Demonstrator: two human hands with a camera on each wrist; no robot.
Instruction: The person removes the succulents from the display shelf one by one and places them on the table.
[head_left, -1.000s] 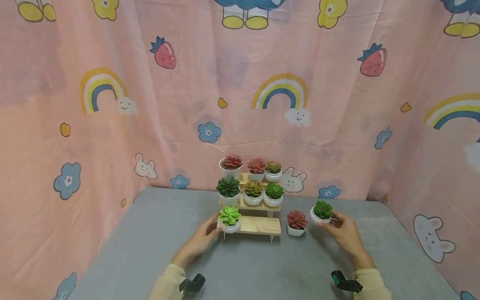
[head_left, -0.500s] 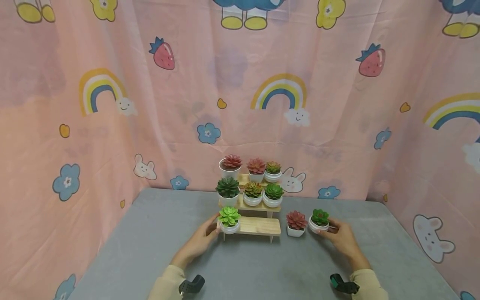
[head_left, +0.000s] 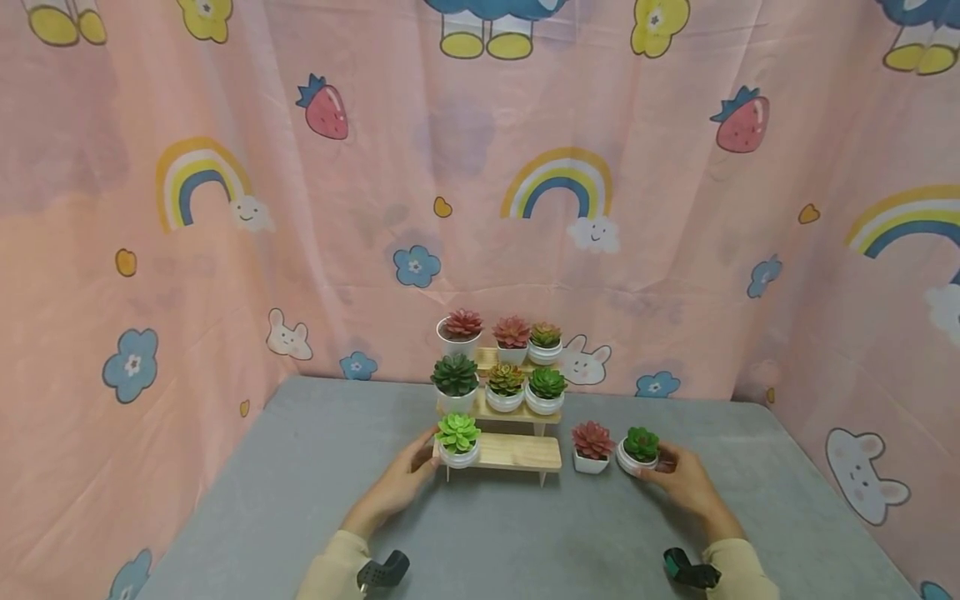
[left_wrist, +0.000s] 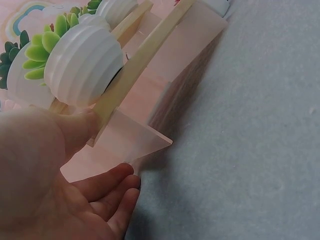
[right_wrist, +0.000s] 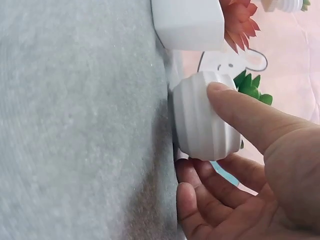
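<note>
In the head view my right hand (head_left: 686,481) holds a white ribbed pot (right_wrist: 207,117) with a dark green succulent (head_left: 642,444), thumb in front and fingers behind. Its base is at the tabletop; whether it fully rests there I cannot tell. Just left stands a red succulent (head_left: 592,440) in a square white pot (right_wrist: 190,25). My left hand (head_left: 401,477) grips the left end of the tiered wooden stand (head_left: 521,452), thumb (left_wrist: 80,132) against the lowest board's edge. Its index finger is mostly hidden. A bright green succulent (head_left: 458,432) sits on that board's left end.
Potted succulents fill the upper tiers, among them a dark green one (head_left: 455,375) and a green one (head_left: 548,383) in the middle, with a red one (head_left: 512,332) above. A grey tabletop (head_left: 525,542) lies in front; a pink printed curtain (head_left: 480,275) hangs behind.
My right hand has lowered the green succulent's pot and shifted it slightly left, closer to the red succulent. My left hand has stayed at the stand's end.
</note>
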